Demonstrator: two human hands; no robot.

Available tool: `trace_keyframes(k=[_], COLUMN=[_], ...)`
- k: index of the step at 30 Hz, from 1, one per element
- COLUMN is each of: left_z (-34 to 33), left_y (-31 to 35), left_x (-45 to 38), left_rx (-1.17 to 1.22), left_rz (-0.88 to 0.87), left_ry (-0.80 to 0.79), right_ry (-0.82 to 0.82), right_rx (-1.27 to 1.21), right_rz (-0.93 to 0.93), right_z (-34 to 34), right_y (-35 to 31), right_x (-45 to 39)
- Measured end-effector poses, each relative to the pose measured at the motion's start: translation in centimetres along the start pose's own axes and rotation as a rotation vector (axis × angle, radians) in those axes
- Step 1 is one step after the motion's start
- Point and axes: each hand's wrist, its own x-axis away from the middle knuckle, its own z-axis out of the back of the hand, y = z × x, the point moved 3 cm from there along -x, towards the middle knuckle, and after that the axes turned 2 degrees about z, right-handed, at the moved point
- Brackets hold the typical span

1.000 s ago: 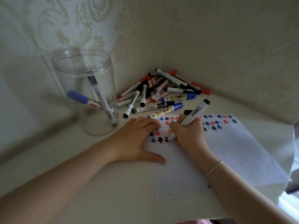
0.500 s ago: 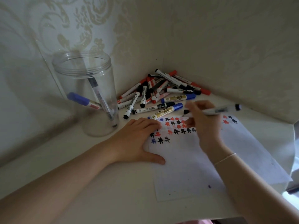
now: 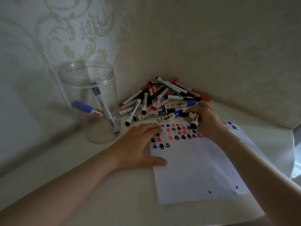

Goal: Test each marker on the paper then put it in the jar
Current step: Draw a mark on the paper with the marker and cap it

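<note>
R hand (image 3: 205, 121) moved back to pile – fingers gripping marker (image 3: 194, 121) at black cap (image 3: 183, 114); L hand (image 3: 140, 145) flat on paper (image 3: 195, 170)

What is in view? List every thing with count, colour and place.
jar: one, clear, back left of the table, upright.
markers in jar: two, one blue-capped, one grey, leaning inside.
marker pile: many, red, black and blue caps, in the corner by the walls.
paper: one white sheet with red, black and blue test marks, on the table.
table: one, pale.
cap: one, black, at the right fingertips.
held marker: one, white barrel, black end.
bracelet: one, thin, right wrist.
left hand: flat on the paper's edge.
right hand: holds the held marker.
</note>
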Motion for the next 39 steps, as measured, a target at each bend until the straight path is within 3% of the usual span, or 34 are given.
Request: trace_keyframes(k=[6,14,18,21,34,39], left_z=[1.4,2.5,2.7,2.5,2.1,1.8], left_y=[-0.4,0.8,0.1,0.1,0.7,0.9], left_x=[0.2,0.4,0.1,0.1,0.0,-0.1], left_rx=[0.628,1.030,1.443,1.643,1.810,1.693], left_rz=[0.131,0.176,0.317,0.361,0.377,0.353], left_ry=[0.407,0.529,0.518,0.505,0.435,0.375], right_ry=[-0.176,-0.077,-0.070,-0.115,0.009,-0.081], right_rx=[-0.597,-0.568,-1.271,-1.556,-1.587,-1.547], right_rz=[0.254,0.275,-0.026,-0.073,-0.123,-0.132], right_z=[0.9,0.4,0.4,0.4,0.3,-0.1], right_y=[-6.3,-7.8,-7.3,-7.8,-8.3,-8.2], right_x=[2.6,3.0,2.8,3.0,3.3,3.4])
